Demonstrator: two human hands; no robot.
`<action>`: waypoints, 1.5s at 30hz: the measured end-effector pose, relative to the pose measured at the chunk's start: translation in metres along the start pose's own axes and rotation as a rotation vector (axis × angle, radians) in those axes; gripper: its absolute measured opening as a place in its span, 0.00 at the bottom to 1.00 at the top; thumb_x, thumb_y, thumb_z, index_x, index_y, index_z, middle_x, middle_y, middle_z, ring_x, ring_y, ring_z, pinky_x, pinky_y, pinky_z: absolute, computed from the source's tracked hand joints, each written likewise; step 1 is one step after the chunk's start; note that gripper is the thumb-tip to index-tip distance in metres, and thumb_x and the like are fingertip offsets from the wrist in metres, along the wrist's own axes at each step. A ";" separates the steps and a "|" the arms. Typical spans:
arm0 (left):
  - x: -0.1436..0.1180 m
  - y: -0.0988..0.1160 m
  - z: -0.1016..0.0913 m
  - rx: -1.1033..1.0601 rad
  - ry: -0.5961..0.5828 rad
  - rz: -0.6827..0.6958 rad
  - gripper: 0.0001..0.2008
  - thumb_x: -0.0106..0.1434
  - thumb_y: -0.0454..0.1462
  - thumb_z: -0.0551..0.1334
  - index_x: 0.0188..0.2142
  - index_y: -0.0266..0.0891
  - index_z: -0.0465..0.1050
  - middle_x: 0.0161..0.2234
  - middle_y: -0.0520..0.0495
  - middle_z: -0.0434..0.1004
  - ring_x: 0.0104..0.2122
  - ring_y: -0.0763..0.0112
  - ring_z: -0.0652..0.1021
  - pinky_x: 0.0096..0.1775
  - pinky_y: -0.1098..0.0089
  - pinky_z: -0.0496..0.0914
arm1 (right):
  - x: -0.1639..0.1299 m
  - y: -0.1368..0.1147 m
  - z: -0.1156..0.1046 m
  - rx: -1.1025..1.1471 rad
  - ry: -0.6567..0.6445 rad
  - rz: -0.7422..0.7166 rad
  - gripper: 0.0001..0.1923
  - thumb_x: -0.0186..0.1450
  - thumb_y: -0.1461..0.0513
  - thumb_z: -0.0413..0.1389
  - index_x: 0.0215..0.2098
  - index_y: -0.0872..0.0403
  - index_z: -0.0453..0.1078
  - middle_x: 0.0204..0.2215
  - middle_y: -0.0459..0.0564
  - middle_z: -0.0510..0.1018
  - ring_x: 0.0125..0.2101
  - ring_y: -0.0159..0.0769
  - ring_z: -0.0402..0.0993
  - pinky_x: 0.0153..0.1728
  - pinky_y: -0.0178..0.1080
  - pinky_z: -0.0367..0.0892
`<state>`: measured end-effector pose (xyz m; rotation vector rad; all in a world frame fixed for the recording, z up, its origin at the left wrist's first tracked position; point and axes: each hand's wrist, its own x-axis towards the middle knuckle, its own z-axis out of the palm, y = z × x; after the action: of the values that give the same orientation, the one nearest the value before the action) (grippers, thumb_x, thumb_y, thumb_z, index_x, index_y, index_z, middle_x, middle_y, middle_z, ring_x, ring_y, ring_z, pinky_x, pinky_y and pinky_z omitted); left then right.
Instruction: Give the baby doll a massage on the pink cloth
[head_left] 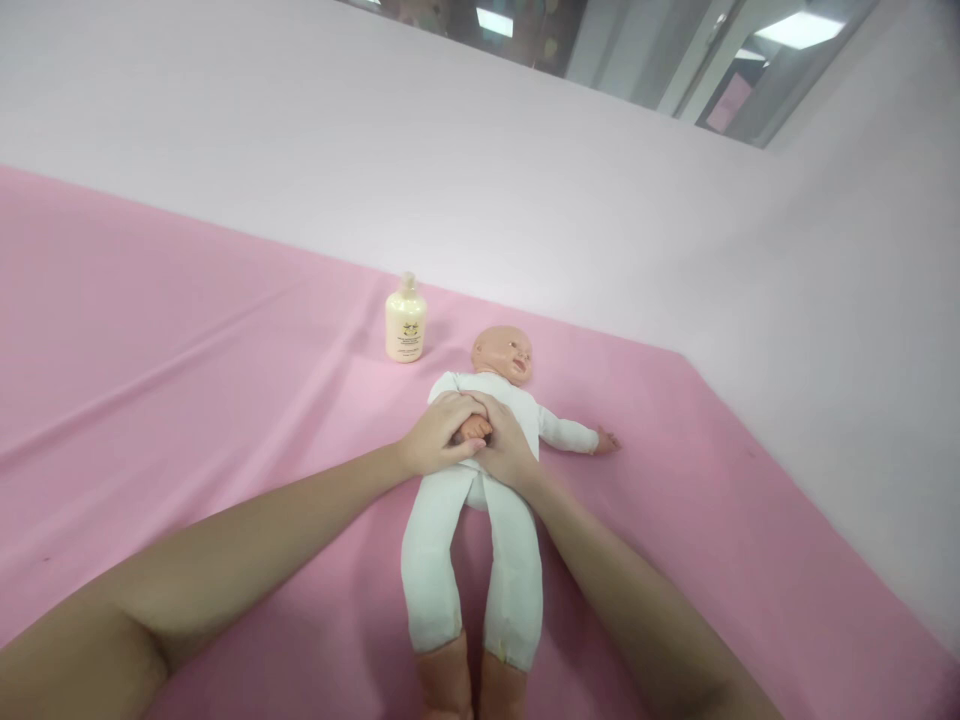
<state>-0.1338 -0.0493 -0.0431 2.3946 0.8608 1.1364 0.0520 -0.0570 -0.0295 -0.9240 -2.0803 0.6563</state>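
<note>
A baby doll (514, 508) with a white cloth body lies on its back, its bald head turned to the right. My left hand (441, 435) and my right hand (506, 440) meet over its belly, fingers closed around the doll's hand (475, 428), which shows between them. The doll's other arm (574, 434) stretches out to the right on the cloth. Its legs point toward me, and the feet run out of the bottom of the view.
A cream lotion bottle (406, 325) stands upright to the left of the doll's head. Pink cloth (225, 370), creased on the left, covers the surface beneath. Behind it rises a white wall (300, 130) with a window (637, 50) at the top.
</note>
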 end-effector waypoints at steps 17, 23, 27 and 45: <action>0.000 -0.002 0.001 -0.001 0.011 0.013 0.18 0.69 0.51 0.59 0.48 0.42 0.72 0.44 0.41 0.80 0.44 0.53 0.77 0.53 0.52 0.70 | 0.000 -0.004 -0.001 -0.025 0.005 -0.016 0.29 0.65 0.55 0.61 0.64 0.50 0.68 0.59 0.57 0.80 0.59 0.53 0.76 0.64 0.58 0.66; 0.001 -0.003 0.001 0.024 -0.001 0.012 0.17 0.68 0.50 0.61 0.48 0.42 0.72 0.44 0.40 0.80 0.45 0.52 0.77 0.54 0.51 0.70 | 0.001 -0.004 -0.001 -0.008 -0.007 -0.019 0.30 0.64 0.55 0.61 0.64 0.51 0.68 0.60 0.57 0.80 0.60 0.54 0.75 0.65 0.58 0.66; 0.001 -0.003 0.001 0.011 0.009 0.013 0.18 0.68 0.51 0.60 0.48 0.42 0.72 0.44 0.40 0.80 0.44 0.53 0.77 0.54 0.51 0.70 | 0.001 -0.004 -0.001 -0.011 -0.005 -0.013 0.30 0.65 0.54 0.61 0.64 0.50 0.68 0.60 0.57 0.79 0.61 0.54 0.75 0.65 0.58 0.66; 0.000 -0.001 0.000 -0.009 0.005 0.003 0.18 0.68 0.52 0.59 0.47 0.42 0.73 0.45 0.40 0.80 0.45 0.53 0.77 0.53 0.51 0.70 | 0.001 -0.003 0.000 -0.008 0.006 -0.027 0.30 0.64 0.55 0.61 0.63 0.51 0.68 0.59 0.57 0.80 0.58 0.54 0.76 0.63 0.58 0.66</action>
<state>-0.1338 -0.0486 -0.0435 2.3871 0.8526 1.1456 0.0508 -0.0582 -0.0270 -0.9002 -2.0882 0.6310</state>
